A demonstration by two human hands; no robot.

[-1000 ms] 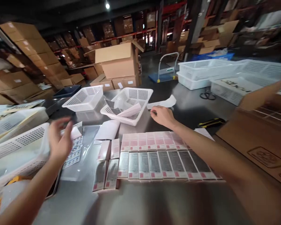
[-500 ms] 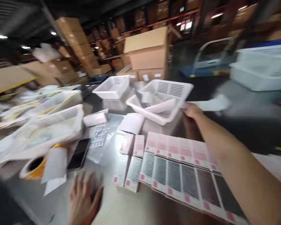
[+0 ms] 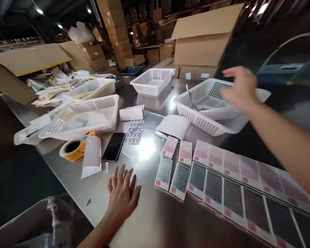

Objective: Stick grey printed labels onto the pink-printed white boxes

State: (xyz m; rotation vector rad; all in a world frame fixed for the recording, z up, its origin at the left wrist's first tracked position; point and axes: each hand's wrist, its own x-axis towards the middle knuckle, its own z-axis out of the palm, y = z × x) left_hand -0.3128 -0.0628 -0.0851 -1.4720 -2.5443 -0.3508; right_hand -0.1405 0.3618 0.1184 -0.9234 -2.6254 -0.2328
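My right hand [image 3: 241, 86] is raised over the right side of a white perforated basket [image 3: 209, 127], thumb and fingers apart, with nothing visible between them. Inside that basket lie pale papers and a thin upright strip [image 3: 190, 98]. My left hand [image 3: 122, 191] is spread on or just above the bare metal table [image 3: 134, 220], holding nothing. To its right, small boxes with pink labels [image 3: 248, 168] and boxes with dark panels [image 3: 214, 187] stand in two long rows. A phone [image 3: 114, 147] lies beyond the left hand, beside a sheet of small printed labels [image 3: 134, 132].
A yellow tape roll [image 3: 73, 150] and a curled white paper [image 3: 92, 156] lie left of the phone. Another white basket [image 3: 79, 106] stands behind them, a further basket [image 3: 152, 86] at the back. A folded white sheet [image 3: 174, 126] lies mid-table. A large open carton [image 3: 198, 51] stands behind.
My right hand has lifted from beside the right basket, where a pale sheet lay near it, to above the basket. The view has swung right. My left hand stays spread over the table.
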